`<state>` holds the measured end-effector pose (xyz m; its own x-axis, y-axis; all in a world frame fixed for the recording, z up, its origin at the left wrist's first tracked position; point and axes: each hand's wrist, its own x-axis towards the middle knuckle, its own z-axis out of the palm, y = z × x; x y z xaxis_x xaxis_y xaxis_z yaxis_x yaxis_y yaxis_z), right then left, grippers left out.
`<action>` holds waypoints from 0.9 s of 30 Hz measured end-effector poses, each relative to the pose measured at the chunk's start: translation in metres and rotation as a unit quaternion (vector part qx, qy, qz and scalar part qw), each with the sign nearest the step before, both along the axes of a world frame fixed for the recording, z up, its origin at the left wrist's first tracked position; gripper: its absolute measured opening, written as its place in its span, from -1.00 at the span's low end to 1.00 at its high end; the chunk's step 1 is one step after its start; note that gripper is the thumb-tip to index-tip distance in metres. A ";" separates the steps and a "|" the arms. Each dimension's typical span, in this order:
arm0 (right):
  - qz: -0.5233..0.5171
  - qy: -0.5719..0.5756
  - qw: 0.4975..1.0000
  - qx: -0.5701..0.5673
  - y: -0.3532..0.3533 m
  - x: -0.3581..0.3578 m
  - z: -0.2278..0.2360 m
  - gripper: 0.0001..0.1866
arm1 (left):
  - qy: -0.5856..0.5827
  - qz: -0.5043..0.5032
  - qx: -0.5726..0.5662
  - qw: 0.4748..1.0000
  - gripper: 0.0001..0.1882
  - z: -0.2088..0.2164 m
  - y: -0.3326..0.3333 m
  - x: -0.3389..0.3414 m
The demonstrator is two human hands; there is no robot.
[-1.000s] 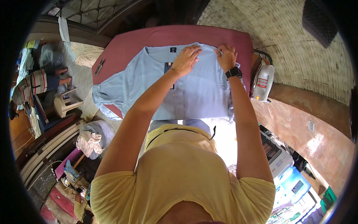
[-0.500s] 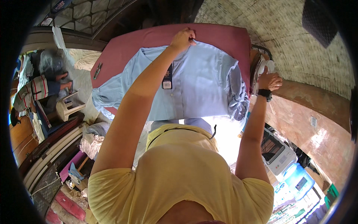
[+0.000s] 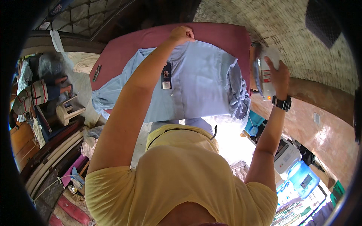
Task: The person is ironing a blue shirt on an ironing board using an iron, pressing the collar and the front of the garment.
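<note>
A light blue button-front shirt (image 3: pixel 207 79) lies spread over a maroon-covered board (image 3: pixel 222 32), its right sleeve bunched near the board's edge. A dark hang tag (image 3: pixel 166 75) rests on its front. At the shirt's far edge, my left hand (image 3: pixel 183 34) is closed, pinching the fabric. Off the board's right side, my right hand (image 3: pixel 279 75) is wrapped around a white clothes iron (image 3: pixel 267 81) with red markings and a glowing orange light. The iron is partly blurred, and my hand hides its handle.
Thread snips (image 3: pixel 97 73) lie on the board's left end. To the left are a beige plastic stool (image 3: pixel 69 111) and another person's legs (image 3: pixel 64 86). A brown ledge (image 3: pixel 313 90) and woven wall run along the right. A blue water jug (image 3: pixel 302 180) stands lower right.
My right hand has moved slightly outward and turned, and the white iron in it now shows its side and light. My left hand stays at the shirt's far edge.
</note>
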<state>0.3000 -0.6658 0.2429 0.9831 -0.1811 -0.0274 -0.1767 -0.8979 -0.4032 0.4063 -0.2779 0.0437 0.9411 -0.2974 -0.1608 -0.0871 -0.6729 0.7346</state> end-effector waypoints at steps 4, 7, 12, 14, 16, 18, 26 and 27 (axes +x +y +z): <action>0.090 0.061 0.991 0.083 0.098 -0.022 -0.008 -0.31 | 0.002 -0.029 0.010 1.000 -0.74 -0.007 0.004 0.014; 0.187 -0.041 0.981 0.023 0.158 -0.026 -0.046 -0.30 | 0.049 -0.056 0.018 0.997 -0.79 0.016 -0.004 0.020; 0.199 -0.024 0.980 -0.004 0.215 -0.006 -0.088 -0.32 | 0.072 0.081 -0.166 0.980 -0.82 -0.003 0.046 0.023; 0.204 -0.043 0.978 -0.001 0.219 0.007 -0.095 -0.32 | -0.004 0.148 -0.172 0.974 -0.83 -0.003 0.074 0.009; 0.188 -0.037 0.981 -0.011 0.225 0.021 -0.093 -0.32 | -0.141 0.156 -0.075 0.975 -0.85 -0.002 0.101 -0.012; 0.164 -0.028 0.986 -0.012 0.231 0.035 -0.096 -0.31 | -0.098 0.128 -0.096 0.982 -0.89 0.006 0.103 -0.043; 0.216 -0.049 0.975 -0.016 0.240 0.051 -0.096 -0.25 | -0.238 0.127 0.102 0.958 -0.75 0.012 0.064 -0.134; 0.230 -0.052 0.972 -0.013 0.240 0.052 -0.098 -0.25 | -0.222 0.130 0.109 0.960 -0.72 0.011 0.066 -0.136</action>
